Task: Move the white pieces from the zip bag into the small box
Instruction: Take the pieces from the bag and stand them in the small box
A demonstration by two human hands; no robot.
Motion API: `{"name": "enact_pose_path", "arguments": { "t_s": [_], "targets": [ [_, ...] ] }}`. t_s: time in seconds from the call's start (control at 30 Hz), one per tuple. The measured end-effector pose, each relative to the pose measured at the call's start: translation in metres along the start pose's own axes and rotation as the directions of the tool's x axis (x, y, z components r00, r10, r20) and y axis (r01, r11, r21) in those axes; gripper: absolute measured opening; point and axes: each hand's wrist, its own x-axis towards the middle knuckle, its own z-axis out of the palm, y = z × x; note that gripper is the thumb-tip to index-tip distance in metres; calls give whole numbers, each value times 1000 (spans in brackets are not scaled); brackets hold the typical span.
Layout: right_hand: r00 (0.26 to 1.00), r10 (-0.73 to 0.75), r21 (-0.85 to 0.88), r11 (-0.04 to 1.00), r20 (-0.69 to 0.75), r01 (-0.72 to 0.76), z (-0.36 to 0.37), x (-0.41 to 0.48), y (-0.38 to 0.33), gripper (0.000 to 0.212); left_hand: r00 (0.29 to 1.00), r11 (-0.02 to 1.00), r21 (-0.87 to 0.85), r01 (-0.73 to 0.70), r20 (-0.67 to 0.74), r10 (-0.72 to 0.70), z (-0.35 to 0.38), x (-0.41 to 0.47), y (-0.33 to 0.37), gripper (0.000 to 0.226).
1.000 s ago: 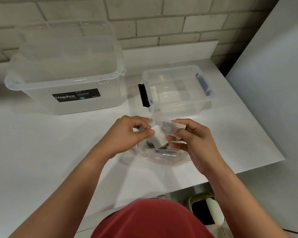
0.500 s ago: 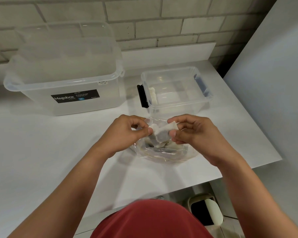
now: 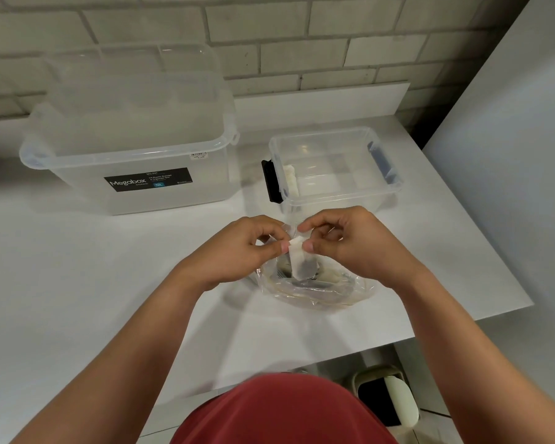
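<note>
A clear zip bag (image 3: 318, 288) lies on the white table just in front of the small clear box (image 3: 335, 166). My left hand (image 3: 234, 251) pinches the bag's left edge at its mouth. My right hand (image 3: 356, 245) pinches the top of a white piece (image 3: 298, 259) that stands half out of the bag's mouth. More pieces, white and dark, show through the bag. The small box has a black latch on its left end and a blue one on its right. White pieces (image 3: 290, 181) lie against its left wall.
A large clear Megabox tub (image 3: 132, 149) with its lid on stands at the back left. A brick wall runs behind the table. The table's edge lies close on the right, with a grey panel beyond it. A small bin (image 3: 386, 398) sits on the floor below.
My right hand has shifted left and up at the bag's mouth, and the white piece has come further out of the bag. My left hand stays on the bag's edge.
</note>
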Motion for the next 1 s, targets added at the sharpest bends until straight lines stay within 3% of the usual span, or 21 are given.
{"name": "enact_pose_path", "arguments": {
  "t_s": [0.1,0.2,0.37,0.53,0.7,0.77,0.9,1.0],
  "targets": [
    [999,-15,-26,1000,29,15,2,1,2,22,999,1000,21,-21,25,21,0,0,0,14],
    [998,-21,-30,999,52,22,3,2,4,13,999,1000,15,-18,29,17,0,0,0,15],
    [1000,17,85,996,-1,-16,2,1,7,6,999,992,-120,47,15,-46,3,-2,4,26],
    [999,52,185,981,2,-51,1,0,6,6,999,999,35,-28,-24,29,5,-3,0,7],
    [997,-70,-66,995,12,70,-3,-3,3,11,999,1000,13,-27,-44,28,6,-3,0,4],
    [993,-111,-61,992,-31,109,-18,-1,-4,10,998,1000,-1,-15,-57,15,5,-5,-4,14],
    [949,-99,205,965,-299,165,-67,27,-20,10,989,999,-19,27,-145,-29,2,-7,-13,28],
    [945,-80,196,969,-317,148,-83,75,-16,11,981,997,-71,38,-185,-51,4,-5,-17,29]
  ]
}}
